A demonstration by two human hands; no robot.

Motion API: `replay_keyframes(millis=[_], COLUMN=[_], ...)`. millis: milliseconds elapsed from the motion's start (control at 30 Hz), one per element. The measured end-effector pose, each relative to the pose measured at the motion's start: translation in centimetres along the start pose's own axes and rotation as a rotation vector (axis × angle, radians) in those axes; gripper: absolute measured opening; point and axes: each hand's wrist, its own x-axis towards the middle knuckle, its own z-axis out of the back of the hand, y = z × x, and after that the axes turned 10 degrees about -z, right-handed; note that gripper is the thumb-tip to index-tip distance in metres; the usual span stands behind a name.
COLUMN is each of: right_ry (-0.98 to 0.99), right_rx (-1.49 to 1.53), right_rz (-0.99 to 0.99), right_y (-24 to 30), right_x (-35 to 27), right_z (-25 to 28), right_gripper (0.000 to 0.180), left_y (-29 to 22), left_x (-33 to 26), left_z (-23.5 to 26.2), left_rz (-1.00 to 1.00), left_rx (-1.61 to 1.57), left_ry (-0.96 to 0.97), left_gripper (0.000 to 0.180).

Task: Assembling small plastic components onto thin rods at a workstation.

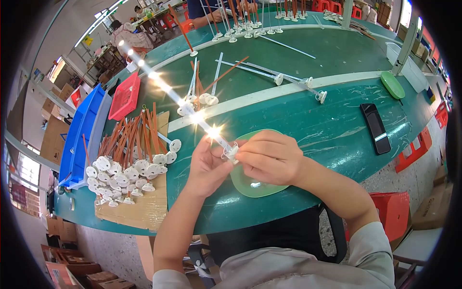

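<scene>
Grey sleeves at the bottom edge, both forearms coming up to mid-table. Containers: blue tray [79,137] far left, contents hidden; red mesh basket [125,96] beside it, can't tell what's inside; clear bin [413,67] at right rim, looks to hold nothing visible.

L hand [208,166] palm up, fingers curled round the lower end of the lit rod [168,91], a thin clear stick w/ bright lights along it, slanting up-left over the table. R hand [270,156] closed over the rod's white base cap [231,151], knuckles up, fingertips pinched on it. Both hands shut on the rod, touching each other, held just above a light green disc [257,185] lying on the green table [337,125].

Around: pile of brown sticks w/ white round bases [122,168] on cardboard [139,209], left of L hand. More rods [269,74] lying flat past the white stripe. Black phone [376,128] to the right, green lid [392,85] further off. Another person seated across, w/ upright sticks [250,19] in front.
</scene>
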Motion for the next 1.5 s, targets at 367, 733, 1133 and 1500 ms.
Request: replay_keyframes(millis=[367, 733, 1133, 1500], right_ry=[0.050, 0.074, 0.868, 1.025], right_rx=[0.051, 0.040, -0.230, -0.188], right_rz=[-0.017, -0.003, -0.735, -0.814], right_y=[-0.4, -0.6, -0.8, -0.5], right_x=[0.0, 0.0, -1.2, -1.2], right_z=[0.1, 0.4, 0.8, 1.1], right_gripper=[0.025, 0.027, 0.019, 0.018], left_y=[-1.0, -1.2, -1.9, -1.3], left_x=[0.4, 0.9, 1.7, 1.2], left_z=[-0.1, -0.5, -1.4, -2.0], left_rz=[0.009, -0.065, -0.112, -0.069], left_rx=[0.157, 0.317, 0.541, 0.566], left_ry=[-0.053, -0.015, -0.324, -0.259], left_gripper=[0.042, 0.041, 0.059, 0.062])
